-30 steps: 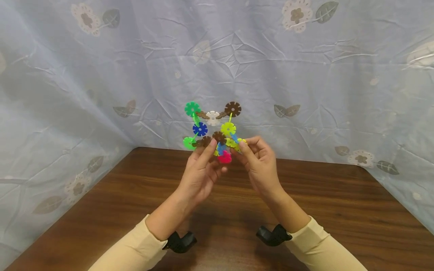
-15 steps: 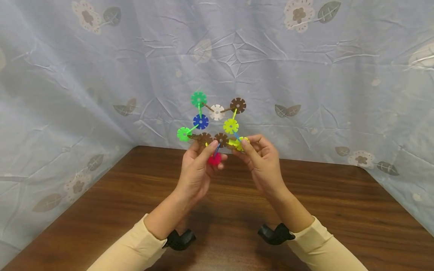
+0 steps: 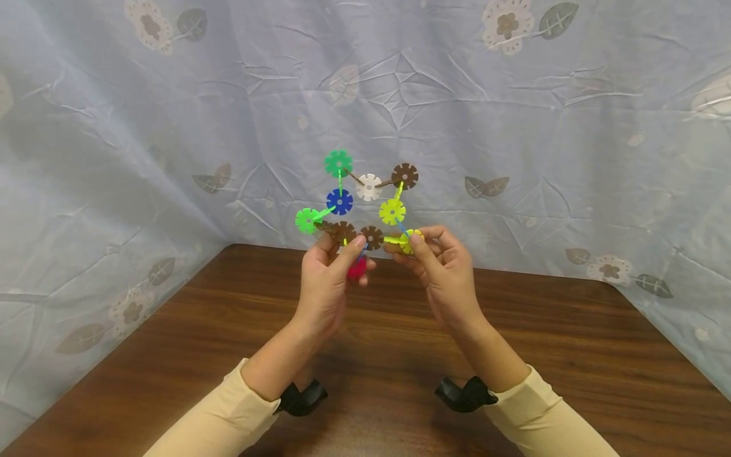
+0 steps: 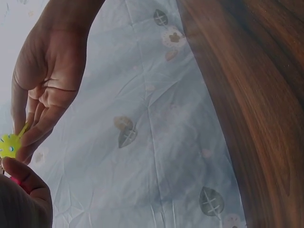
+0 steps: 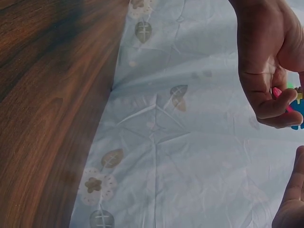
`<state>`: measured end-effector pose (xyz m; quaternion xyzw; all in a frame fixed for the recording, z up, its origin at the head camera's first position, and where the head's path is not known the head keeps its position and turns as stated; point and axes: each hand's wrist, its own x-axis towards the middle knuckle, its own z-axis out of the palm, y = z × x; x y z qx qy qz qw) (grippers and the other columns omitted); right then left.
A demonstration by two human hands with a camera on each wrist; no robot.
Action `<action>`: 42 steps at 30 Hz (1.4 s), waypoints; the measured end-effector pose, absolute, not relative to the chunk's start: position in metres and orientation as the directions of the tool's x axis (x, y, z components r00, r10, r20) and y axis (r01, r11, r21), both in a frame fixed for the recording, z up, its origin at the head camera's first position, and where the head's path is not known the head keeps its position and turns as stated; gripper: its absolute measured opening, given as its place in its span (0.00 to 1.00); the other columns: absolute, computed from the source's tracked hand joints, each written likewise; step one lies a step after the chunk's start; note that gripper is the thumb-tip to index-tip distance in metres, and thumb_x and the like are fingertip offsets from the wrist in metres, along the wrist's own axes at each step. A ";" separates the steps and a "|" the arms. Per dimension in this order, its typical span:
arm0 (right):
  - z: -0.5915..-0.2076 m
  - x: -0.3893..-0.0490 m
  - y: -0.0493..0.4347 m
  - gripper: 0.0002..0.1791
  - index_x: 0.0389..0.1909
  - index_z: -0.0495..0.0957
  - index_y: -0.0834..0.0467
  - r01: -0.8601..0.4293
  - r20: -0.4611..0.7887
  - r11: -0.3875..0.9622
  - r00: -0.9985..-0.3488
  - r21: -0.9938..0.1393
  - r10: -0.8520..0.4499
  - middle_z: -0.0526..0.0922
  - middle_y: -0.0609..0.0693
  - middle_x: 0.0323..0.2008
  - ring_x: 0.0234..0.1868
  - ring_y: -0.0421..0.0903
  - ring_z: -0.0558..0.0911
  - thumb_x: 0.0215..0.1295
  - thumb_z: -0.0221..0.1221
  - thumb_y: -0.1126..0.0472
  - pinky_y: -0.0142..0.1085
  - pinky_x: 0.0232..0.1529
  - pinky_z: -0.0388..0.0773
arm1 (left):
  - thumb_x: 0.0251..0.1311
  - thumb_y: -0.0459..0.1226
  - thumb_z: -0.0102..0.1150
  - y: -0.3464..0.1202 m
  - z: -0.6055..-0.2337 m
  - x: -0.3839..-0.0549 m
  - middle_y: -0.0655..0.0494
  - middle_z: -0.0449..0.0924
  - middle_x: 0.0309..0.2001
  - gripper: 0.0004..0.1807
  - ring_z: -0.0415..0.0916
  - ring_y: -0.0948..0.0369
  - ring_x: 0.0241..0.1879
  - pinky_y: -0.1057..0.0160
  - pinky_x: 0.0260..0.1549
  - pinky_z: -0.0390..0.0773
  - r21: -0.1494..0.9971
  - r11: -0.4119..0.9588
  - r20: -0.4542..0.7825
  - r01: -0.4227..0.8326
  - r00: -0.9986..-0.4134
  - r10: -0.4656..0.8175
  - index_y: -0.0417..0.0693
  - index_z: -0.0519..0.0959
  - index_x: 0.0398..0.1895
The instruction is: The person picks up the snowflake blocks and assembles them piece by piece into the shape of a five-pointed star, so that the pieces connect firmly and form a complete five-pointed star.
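Both hands hold up a ring of linked notched plastic discs, roughly star-shaped, above the table. Along its top are a green disc, a white disc and a brown disc. A blue disc and a light green disc form the left side. My left hand pinches the lower part beside two brown discs, with a pink disc at its fingers. My right hand pinches a yellow disc at the lower right. Fingers partly hide the lower discs.
Below the hands lies a dark wood table. A pale curtain with flower and leaf prints hangs behind it and along its sides. Black wrist mounts stick out inward from both cuffs.
The disc ring has tilted to face the head camera more squarely, its top rising and its outline spreading. My hands have moved slightly apart, both keeping their grip.
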<state>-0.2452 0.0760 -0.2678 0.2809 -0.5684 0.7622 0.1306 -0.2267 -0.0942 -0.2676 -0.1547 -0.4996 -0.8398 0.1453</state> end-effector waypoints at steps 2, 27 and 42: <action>-0.267 -0.245 0.076 0.04 0.45 0.77 0.55 -0.516 0.574 -0.318 -0.809 -0.795 -0.125 0.91 0.46 0.43 0.46 0.43 0.92 0.81 0.53 0.64 0.39 0.54 0.88 | 0.74 0.30 0.56 -0.095 -0.267 -0.227 0.63 0.85 0.33 0.05 0.83 0.65 0.24 0.71 0.21 0.77 0.802 -0.440 0.406 0.403 -0.909 -0.092 0.43 0.78 0.48; -0.274 -0.247 0.076 0.04 0.46 0.77 0.58 -0.634 0.672 -0.246 -0.733 -0.733 -0.112 0.93 0.46 0.41 0.45 0.46 0.93 0.80 0.54 0.67 0.45 0.51 0.89 | 0.71 0.30 0.61 -0.101 -0.264 -0.228 0.64 0.81 0.31 0.02 0.79 0.67 0.20 0.70 0.18 0.71 0.839 -0.314 0.443 0.444 -0.893 -0.079 0.41 0.79 0.43; -0.271 -0.248 0.079 0.10 0.40 0.85 0.53 -0.632 0.664 -0.222 -0.738 -0.743 -0.120 0.88 0.44 0.32 0.31 0.42 0.87 0.76 0.58 0.70 0.37 0.38 0.88 | 0.70 0.28 0.60 -0.110 -0.261 -0.229 0.64 0.77 0.21 0.09 0.75 0.66 0.19 0.72 0.17 0.65 0.830 -0.364 0.423 0.422 -0.902 -0.081 0.51 0.82 0.35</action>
